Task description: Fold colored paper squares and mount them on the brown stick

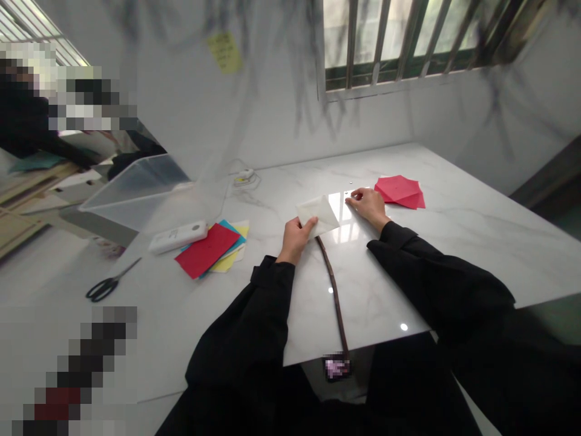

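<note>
My left hand [295, 238] grips a cream-white sheet of paper [323, 213], thumb on top, just above the marble-patterned table [472, 242]. To the right of the paper, my right hand [368, 206] is closed, thumb and forefinger together at the tabletop. Whether something small is pinched there I cannot make out. Tiny shiny bits [351, 183] lie close to its fingertips. Beside the right wrist is a loose pile of red paper pieces [399, 191]. A dark brown strip [336, 293] runs from under the white paper to the table's front edge.
At left, red, blue and yellow papers [209, 249] lie overlapped against a white oblong device [178, 237]. Black-handled scissors [109, 287] rest farther left. A clear plastic bin [136, 184] and a small white item with a cord [245, 174] are behind. Another person [27, 115] is at far left.
</note>
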The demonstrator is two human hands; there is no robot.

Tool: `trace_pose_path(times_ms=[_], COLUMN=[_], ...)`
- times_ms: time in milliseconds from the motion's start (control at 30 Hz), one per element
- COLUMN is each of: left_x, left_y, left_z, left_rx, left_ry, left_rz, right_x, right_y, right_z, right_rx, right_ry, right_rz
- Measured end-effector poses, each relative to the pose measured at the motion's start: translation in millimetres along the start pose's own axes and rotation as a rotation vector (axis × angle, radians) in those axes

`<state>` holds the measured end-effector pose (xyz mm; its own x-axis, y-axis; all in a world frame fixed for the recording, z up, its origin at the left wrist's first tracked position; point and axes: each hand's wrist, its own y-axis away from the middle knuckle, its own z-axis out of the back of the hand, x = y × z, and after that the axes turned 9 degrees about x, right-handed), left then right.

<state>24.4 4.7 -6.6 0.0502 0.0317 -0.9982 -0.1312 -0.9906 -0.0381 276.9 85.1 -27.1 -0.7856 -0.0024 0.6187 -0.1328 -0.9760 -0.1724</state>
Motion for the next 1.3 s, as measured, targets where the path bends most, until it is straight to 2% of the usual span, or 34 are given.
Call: trace_pose_path(times_ms=[367,567,833,1067,1300], left_x=[0,0,-2,-1,-2], left_y=[2,0,1,1,2], left_z=[-0.5,-0.6,-0.6,-0.3,0.0], left_rx=[0.017,0.016,0.016,0.003,0.015], left_ry=[0.011,0.001,0.011,0.016,0.026], left_rz=[-0.001,-0.001,-0.007,-0.016,-0.018], right_x=[7,7,5,7,6], right_y=[2,-8,-11,-6,2], right_z=[3,-1,-2,6,9], right_rx=[-0.016,0.026,0.002,-0.050,0.032], right_ry=[-0.048,-0.016,-0.066,-0.206,-0.326], right_rz=[0.018,0.102,0.097,0.092,0.160])
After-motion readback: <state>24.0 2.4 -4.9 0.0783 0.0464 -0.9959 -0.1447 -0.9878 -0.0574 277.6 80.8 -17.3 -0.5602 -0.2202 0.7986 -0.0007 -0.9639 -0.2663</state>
